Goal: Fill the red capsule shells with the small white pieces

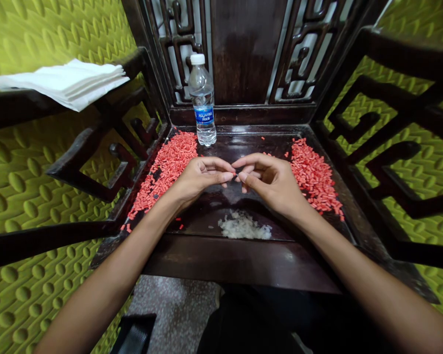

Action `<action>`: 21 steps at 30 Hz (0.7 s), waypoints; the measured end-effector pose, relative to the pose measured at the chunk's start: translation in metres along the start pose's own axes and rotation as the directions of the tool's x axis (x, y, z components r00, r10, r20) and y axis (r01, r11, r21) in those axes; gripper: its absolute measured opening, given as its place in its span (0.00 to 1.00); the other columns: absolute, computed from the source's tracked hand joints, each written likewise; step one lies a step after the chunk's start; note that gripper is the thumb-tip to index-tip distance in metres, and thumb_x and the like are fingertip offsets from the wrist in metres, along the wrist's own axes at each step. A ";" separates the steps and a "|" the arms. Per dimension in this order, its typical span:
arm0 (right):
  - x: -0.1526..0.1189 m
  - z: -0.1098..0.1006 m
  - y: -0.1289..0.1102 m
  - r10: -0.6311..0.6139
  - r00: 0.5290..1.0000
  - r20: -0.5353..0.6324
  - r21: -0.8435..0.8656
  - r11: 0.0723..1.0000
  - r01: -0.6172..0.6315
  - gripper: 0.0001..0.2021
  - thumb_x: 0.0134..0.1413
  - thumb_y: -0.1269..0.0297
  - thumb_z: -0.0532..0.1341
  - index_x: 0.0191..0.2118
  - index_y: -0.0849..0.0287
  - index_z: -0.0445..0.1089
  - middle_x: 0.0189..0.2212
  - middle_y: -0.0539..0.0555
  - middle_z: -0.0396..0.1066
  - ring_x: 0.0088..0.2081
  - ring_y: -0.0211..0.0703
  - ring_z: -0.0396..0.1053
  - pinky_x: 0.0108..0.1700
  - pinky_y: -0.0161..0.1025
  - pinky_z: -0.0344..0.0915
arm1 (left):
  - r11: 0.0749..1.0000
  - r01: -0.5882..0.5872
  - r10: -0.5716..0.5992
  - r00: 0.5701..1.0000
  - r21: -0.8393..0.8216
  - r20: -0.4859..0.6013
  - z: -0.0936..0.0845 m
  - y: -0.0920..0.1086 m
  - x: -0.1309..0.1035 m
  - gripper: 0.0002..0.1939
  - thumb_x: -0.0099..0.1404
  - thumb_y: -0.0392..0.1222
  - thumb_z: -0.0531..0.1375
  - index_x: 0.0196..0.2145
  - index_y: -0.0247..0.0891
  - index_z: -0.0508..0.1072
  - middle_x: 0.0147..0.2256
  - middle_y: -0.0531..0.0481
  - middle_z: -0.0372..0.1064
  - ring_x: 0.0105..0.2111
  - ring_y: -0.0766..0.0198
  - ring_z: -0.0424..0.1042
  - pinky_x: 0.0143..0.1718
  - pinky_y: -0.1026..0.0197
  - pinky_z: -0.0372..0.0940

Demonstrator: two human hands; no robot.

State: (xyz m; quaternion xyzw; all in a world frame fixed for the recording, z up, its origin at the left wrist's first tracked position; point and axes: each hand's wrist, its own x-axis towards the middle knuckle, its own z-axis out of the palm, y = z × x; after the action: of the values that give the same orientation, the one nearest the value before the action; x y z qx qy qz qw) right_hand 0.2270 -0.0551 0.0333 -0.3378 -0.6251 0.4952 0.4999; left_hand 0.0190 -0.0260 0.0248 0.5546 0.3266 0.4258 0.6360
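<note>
Nearest, past dark clothing at the bottom edge, a speckled floor [170, 305] showed below the front edge of the dark wooden seat [225, 258]. On the seat, close to that edge, lay a small heap of clear bits [245, 226], loosely spread, with a few red pieces [180, 226] off to its left.

Just beyond the heap, both hands were raised over the seat, fingertips meeting in the middle. The left hand [195, 181] had its thumb and forefinger closed on a tiny red piece [234, 172]. The right hand [275, 181] had thumb and forefinger curved round to the same spot; whether they were clamped on the piece too, I could not tell. Its other fingers were bent loosely beneath.

To the left of the hands spread a long red pile [175, 157]; to the right lay a second pile [313, 177].

Farther back, a bottle [205, 115] of clear liquid stood upright, white cap on, beside the left pile. White napkins [64, 83] lay stacked on the left armrest [138, 58]. The carved backrest [247, 59] rose behind, with yellow-green padding [13, 182] on either side.
</note>
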 end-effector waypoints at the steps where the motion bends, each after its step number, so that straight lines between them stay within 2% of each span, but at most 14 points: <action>1: 0.000 0.000 0.000 -0.001 1.000 -0.001 -0.001 1.000 0.001 0.09 0.56 0.61 0.76 0.40 0.56 0.80 0.27 0.47 0.76 0.27 0.37 0.73 0.31 0.35 0.73 | 1.000 -0.002 0.002 1.000 -0.002 -0.002 0.000 0.000 0.000 0.15 0.51 0.44 0.81 0.33 0.36 0.86 0.32 0.48 0.82 0.32 0.65 0.77 0.36 0.63 0.71; 9: 0.000 -0.002 0.002 0.015 1.000 0.002 -0.039 0.999 -0.015 0.09 0.56 0.61 0.75 0.42 0.56 0.80 0.27 0.47 0.75 0.27 0.38 0.72 0.32 0.37 0.71 | 1.000 -0.001 0.001 1.000 0.025 0.012 -0.001 0.000 0.000 0.14 0.52 0.43 0.81 0.34 0.36 0.86 0.33 0.48 0.83 0.32 0.66 0.78 0.35 0.65 0.71; 16: 0.000 -0.002 0.005 0.013 1.000 0.026 -0.051 0.999 -0.012 0.09 0.57 0.63 0.74 0.42 0.58 0.78 0.26 0.46 0.73 0.26 0.37 0.70 0.30 0.35 0.64 | 0.996 0.027 -0.027 1.000 0.080 -0.008 0.001 0.001 -0.001 0.17 0.51 0.46 0.81 0.34 0.35 0.86 0.34 0.45 0.84 0.34 0.62 0.80 0.37 0.62 0.72; 21: 0.001 -0.001 0.005 0.042 0.998 0.041 -0.001 0.999 -0.042 0.15 0.56 0.58 0.77 0.43 0.58 0.77 0.27 0.47 0.76 0.26 0.36 0.72 0.30 0.35 0.69 | 0.997 0.031 -0.031 1.000 0.071 0.002 0.000 0.002 -0.001 0.17 0.51 0.46 0.81 0.34 0.35 0.86 0.33 0.45 0.84 0.34 0.61 0.80 0.37 0.62 0.72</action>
State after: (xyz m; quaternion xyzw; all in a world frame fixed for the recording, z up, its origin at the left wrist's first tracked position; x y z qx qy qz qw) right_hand 0.2278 -0.0523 0.0290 -0.3409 -0.6279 0.5123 0.4764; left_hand 0.0185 -0.0267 0.0263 0.5724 0.3490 0.4030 0.6230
